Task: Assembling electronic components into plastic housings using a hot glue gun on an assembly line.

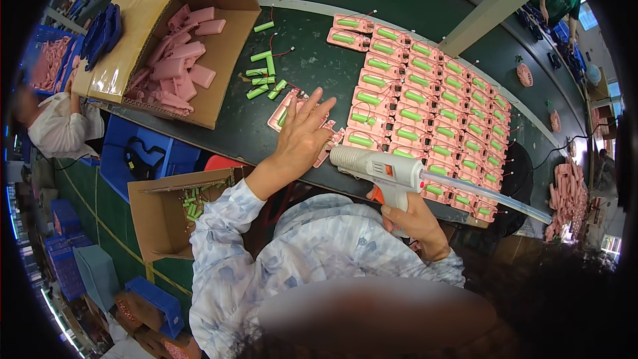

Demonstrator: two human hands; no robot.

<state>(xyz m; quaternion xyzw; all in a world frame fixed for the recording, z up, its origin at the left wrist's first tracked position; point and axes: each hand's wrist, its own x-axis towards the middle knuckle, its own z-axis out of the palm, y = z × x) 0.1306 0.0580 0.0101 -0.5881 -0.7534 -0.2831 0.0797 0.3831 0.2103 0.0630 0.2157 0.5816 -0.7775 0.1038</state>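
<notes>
My left hand (300,138) lies with fingers spread over a pink plastic casing (278,114) on the dark green bench. Part of a green battery cell shows in that casing beside the fingers; the rest is hidden under them. My right hand (419,225) is closed round the handle of a white glue gun (377,165), a finger at its orange trigger. The gun's nozzle end points toward my left hand, and a long clear glue stick (488,195) sticks out of its back. To the right, rows of pink casings (407,111) hold green cells with thin wires.
Loose green cells (261,57) lie left of the rows. A carton (232,53) of pink covers stands on the bench at left; a smaller carton (156,216) with green cells is below. A pale post (495,10) rises at far right. Other people (66,123) are nearby.
</notes>
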